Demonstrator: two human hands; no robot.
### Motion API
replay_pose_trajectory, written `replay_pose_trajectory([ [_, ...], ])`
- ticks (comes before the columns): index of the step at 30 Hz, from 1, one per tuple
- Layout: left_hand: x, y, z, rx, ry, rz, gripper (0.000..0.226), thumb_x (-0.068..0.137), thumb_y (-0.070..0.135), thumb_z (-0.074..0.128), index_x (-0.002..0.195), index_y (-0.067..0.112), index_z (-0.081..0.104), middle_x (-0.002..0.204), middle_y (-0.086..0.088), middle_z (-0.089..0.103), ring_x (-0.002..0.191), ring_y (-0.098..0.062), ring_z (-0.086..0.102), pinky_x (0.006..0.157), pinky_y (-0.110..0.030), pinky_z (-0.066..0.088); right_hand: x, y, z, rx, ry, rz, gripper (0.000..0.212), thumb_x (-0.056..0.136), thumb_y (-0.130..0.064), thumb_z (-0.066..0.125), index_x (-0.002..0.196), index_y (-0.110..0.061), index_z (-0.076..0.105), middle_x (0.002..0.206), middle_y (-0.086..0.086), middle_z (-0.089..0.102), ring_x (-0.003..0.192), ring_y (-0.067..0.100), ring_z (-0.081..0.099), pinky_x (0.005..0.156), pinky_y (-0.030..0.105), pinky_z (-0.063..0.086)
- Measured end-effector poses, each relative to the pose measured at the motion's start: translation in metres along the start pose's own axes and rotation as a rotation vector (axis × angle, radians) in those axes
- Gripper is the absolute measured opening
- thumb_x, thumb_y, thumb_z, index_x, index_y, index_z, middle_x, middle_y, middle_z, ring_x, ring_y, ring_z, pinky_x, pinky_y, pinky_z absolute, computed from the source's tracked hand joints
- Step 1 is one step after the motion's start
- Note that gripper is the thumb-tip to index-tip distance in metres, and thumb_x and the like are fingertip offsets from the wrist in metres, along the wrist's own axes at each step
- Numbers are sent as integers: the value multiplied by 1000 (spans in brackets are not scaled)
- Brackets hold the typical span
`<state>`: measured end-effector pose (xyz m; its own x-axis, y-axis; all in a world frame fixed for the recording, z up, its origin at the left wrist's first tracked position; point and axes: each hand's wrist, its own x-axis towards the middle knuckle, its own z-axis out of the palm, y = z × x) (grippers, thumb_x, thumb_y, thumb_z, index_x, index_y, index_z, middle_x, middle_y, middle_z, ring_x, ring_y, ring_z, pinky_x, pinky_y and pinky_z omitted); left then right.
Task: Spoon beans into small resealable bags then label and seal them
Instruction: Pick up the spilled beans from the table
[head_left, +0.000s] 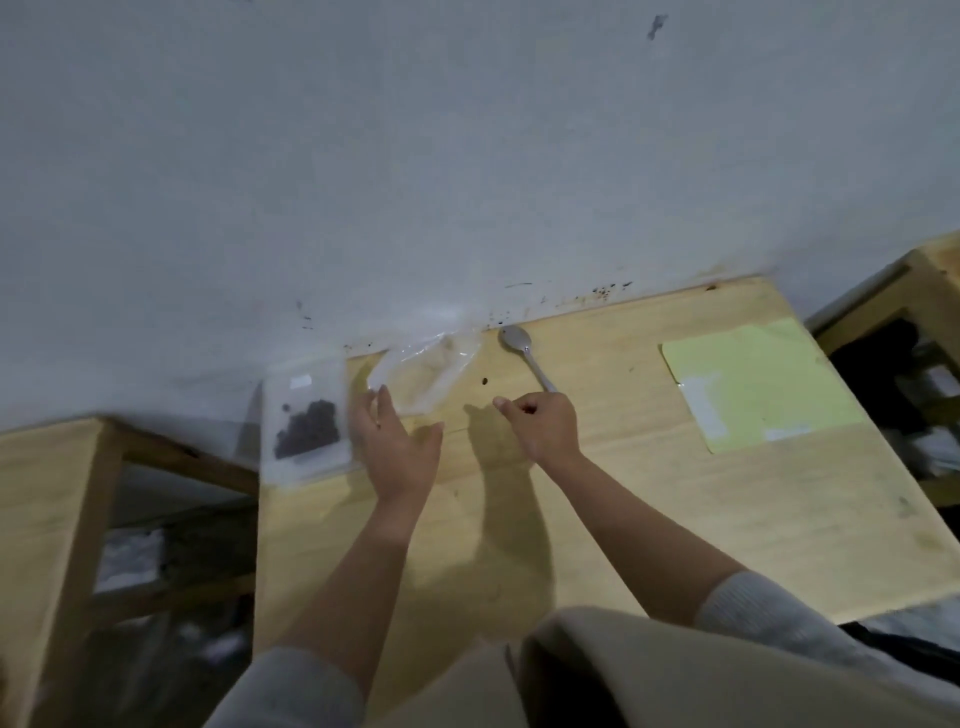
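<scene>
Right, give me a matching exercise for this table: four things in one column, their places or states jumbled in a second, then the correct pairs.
Things:
1. Clear resealable bag holding dark beans
2. Empty clear plastic bag
3. Silver metal spoon
4. Pale yellow-green label sheet

Places or states:
A. Its handle is gripped by the right hand
B. Flat on the right part of the wooden table, untouched
C. At the table's left edge, left of the left hand
D. By the wall, just beyond the left hand's fingertips

Pairs: 1-C, 2-D, 3-A, 4-B
</scene>
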<state>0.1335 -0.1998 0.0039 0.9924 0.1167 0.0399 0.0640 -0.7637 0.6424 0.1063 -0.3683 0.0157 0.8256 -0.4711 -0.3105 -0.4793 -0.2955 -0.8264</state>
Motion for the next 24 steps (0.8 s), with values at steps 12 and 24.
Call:
replay_pose_trajectory([
  [12,13,9,15,60,-62,-138,114,67,38,83,150,9,11,153,-15,6,137,-29,27,98,-31,39,66,-11,32,-411,-93,-256,20,87,-20,62,100,-12,74,94,11,72,86,27,65,61,25,37],
  [24,9,8,10,24,-45,-40,104,66,33,84,147,7,23,149,-15,17,131,-29,35,85,-25,41,51,1,28,-360,-39,-187,20,91,-17,56,91,0,67,86,16,70,81,30,64,63,27,38],
])
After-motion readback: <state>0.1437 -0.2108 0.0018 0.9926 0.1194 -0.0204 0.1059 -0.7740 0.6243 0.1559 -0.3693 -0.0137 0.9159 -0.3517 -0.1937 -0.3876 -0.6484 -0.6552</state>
